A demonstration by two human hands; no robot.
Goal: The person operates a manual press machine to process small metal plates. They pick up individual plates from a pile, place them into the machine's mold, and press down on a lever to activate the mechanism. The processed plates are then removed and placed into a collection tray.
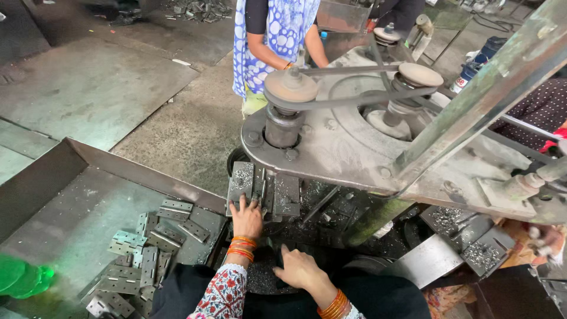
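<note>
My left hand (246,217) reaches forward under the grey drilling machine (331,142) and presses on a flat metal hinge plate (241,184) on the machine's work table, fingers spread over its near edge. My right hand (299,269) rests lower, near my lap, fingers loosely curled over a dark surface covered in metal shavings; whether it holds anything cannot be told. Both wrists wear orange bangles. More plates (286,194) lie beside the one I touch.
A metal tray (71,195) at left holds several loose hinge plates (147,248). Another person in a blue-and-white patterned garment (271,35) works at the machine's far side. Belt pulleys (292,87) sit on top. A slanted metal bar (472,100) crosses right. Shavings cover a tray (472,242).
</note>
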